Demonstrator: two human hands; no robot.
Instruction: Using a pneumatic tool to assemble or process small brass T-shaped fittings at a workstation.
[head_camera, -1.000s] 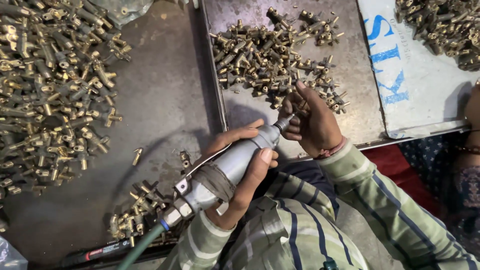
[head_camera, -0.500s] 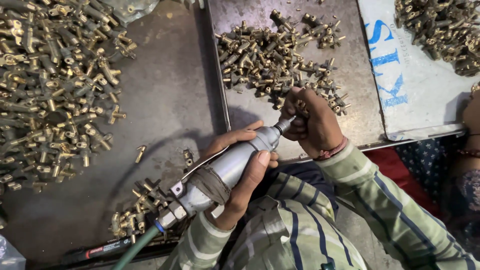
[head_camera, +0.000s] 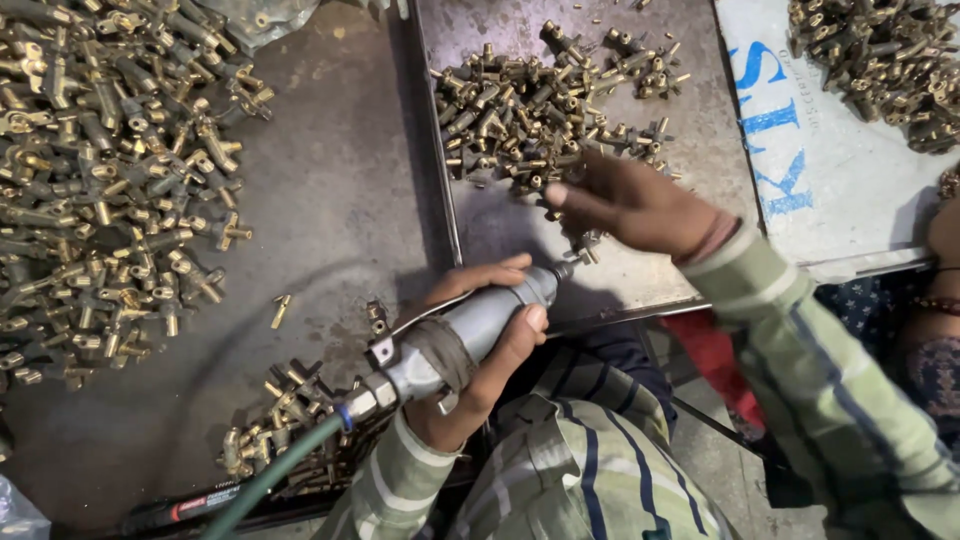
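Gripping: the left hand (head_camera: 490, 345) is wrapped shut around the grey body of a pneumatic die grinder (head_camera: 465, 330), thumb on top, fingers curled beneath.
Grinder: it lies slanted, nose pointing up and right toward the metal tray (head_camera: 640, 270), with a green air hose (head_camera: 270, 480) leaving its rear end toward the lower left.
Sleeves: both arms wear a striped green and cream shirt (head_camera: 580, 470).
Right hand (head_camera: 635, 205): it hovers over the tray just beyond the grinder's tip, fingers loosely bent and spread toward the fittings; whether it holds a piece cannot be told.
Small brass fitting (head_camera: 583, 245): it sits just under the right hand, near the grinder's nose.
Near pile: a small heap of brass fittings (head_camera: 275, 420) lies on the dark bench beside the hose.
Tray pile: a heap of brass valve fittings (head_camera: 530, 110) covers the tray's far half.
Left pile: a large spread of brass fittings (head_camera: 100, 170) fills the bench's left side.
Far right: a white board (head_camera: 850, 190) carries another brass heap (head_camera: 880, 60).
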